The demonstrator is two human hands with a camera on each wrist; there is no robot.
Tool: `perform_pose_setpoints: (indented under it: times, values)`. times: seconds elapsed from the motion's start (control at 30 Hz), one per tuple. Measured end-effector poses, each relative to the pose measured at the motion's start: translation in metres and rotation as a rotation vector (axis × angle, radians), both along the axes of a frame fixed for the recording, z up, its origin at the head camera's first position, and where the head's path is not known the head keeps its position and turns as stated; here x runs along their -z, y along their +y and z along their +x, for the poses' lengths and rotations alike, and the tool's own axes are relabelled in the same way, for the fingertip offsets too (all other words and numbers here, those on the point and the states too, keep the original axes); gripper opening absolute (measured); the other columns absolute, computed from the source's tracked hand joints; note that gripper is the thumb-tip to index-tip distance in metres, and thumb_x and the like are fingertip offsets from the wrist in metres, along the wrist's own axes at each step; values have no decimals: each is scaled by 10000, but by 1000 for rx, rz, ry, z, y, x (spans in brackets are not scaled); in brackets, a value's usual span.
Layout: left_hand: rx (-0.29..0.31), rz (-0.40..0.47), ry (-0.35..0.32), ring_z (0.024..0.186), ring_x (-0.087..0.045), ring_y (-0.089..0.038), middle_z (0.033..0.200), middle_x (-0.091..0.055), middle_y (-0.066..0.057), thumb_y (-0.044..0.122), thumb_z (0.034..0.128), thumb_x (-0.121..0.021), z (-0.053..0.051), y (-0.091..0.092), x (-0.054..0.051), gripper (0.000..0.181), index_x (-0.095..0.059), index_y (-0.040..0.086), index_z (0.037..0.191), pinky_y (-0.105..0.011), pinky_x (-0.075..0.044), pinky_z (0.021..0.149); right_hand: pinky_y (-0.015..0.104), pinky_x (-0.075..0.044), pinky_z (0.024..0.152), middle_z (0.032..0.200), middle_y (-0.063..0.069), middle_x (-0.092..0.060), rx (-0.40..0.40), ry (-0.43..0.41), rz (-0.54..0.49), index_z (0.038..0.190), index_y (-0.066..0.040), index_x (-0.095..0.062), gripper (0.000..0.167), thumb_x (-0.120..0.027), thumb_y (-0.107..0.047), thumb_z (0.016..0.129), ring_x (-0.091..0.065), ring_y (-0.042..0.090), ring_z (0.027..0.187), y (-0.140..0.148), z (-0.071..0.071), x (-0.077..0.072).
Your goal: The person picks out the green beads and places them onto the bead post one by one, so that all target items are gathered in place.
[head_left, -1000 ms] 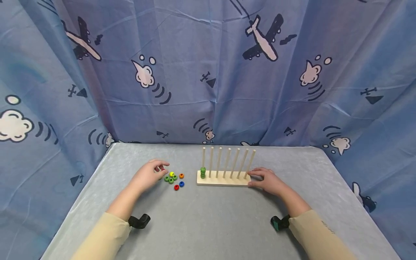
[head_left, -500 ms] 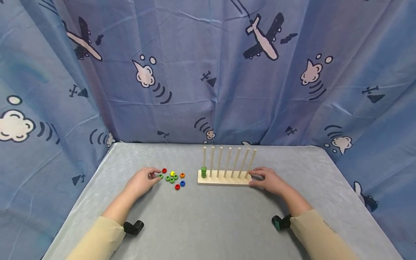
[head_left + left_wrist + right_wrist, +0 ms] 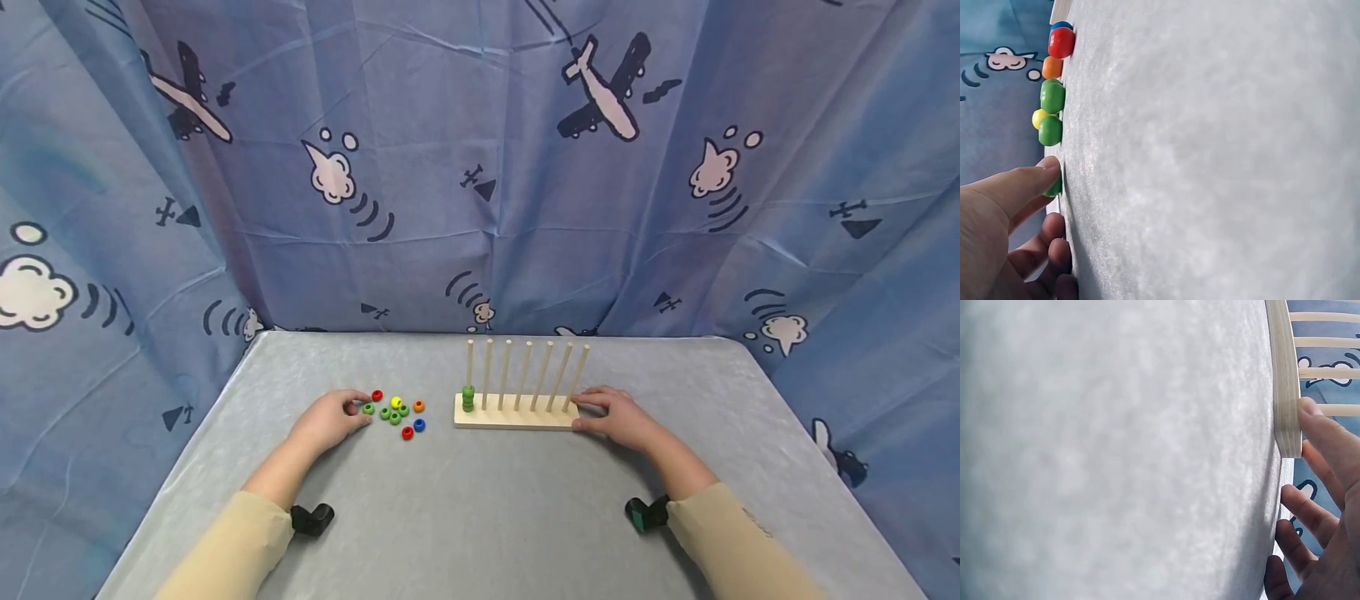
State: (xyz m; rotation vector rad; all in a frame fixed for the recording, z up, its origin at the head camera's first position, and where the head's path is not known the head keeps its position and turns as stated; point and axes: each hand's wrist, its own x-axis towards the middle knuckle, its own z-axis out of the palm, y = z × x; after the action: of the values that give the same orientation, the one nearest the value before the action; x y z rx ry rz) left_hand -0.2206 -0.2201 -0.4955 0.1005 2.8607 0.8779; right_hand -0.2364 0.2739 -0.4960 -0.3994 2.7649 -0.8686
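My left hand (image 3: 325, 423) is low over the table at the left edge of a group of loose beads. Its thumb and index finger lie on either side of a green bead (image 3: 368, 408); the thumb partly hides that bead (image 3: 1054, 187) in the left wrist view. A pale wooden peg stand (image 3: 517, 422) with a row of upright pegs stands right of the beads. Green beads (image 3: 468, 398) are stacked on its leftmost peg. My right hand (image 3: 618, 421) grips the stand's right end, thumb at the front (image 3: 1310, 409) and index finger behind.
Beside the left hand lie a red bead (image 3: 377, 396), a yellow bead (image 3: 397, 402), an orange bead (image 3: 418, 406), a blue bead (image 3: 419, 425), another red bead (image 3: 407, 432) and more green ones (image 3: 394, 418). A patterned blue curtain (image 3: 420, 275) hangs behind the grey-white table (image 3: 480, 517).
My left hand has drawn back leftward from over the beads, uncovering the red and green ones, and its thumb and index finger now flank the green bead. The right hand stays at the stand.
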Motion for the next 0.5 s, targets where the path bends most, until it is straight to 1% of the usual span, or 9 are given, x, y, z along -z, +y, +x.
perform_pose_setpoints:
  times: [0.17, 0.3, 0.5]
  values:
    - [11, -13, -10, 754, -502, -176, 876, -567, -13, 241, 897, -731, -2, 1, 0, 347, -693, 131, 1224, -360, -401, 683, 655, -289, 1049, 1444, 245, -453, -6, 4, 6, 1347, -79, -624, 604, -748, -429, 870, -324, 508, 1339, 0, -2, 0]
    - [15, -19, -16, 769, -509, -179, 881, -575, -17, 234, 896, -731, -2, 2, -1, 343, -700, 127, 1220, -370, -410, 698, 654, -293, 1046, 1443, 246, -452, -9, 2, 6, 1348, -79, -623, 604, -746, -430, 871, -324, 507, 1337, -1, -2, -1]
    - [18, -33, 1, 795, -524, -171, 891, -599, -3, 234, 905, -725, -1, 0, -1, 316, -718, 133, 1204, -377, -428, 724, 654, -294, 1044, 1450, 248, -442, -4, -14, 5, 1356, -78, -616, 613, -741, -435, 874, -318, 503, 1341, -2, -2, -2]
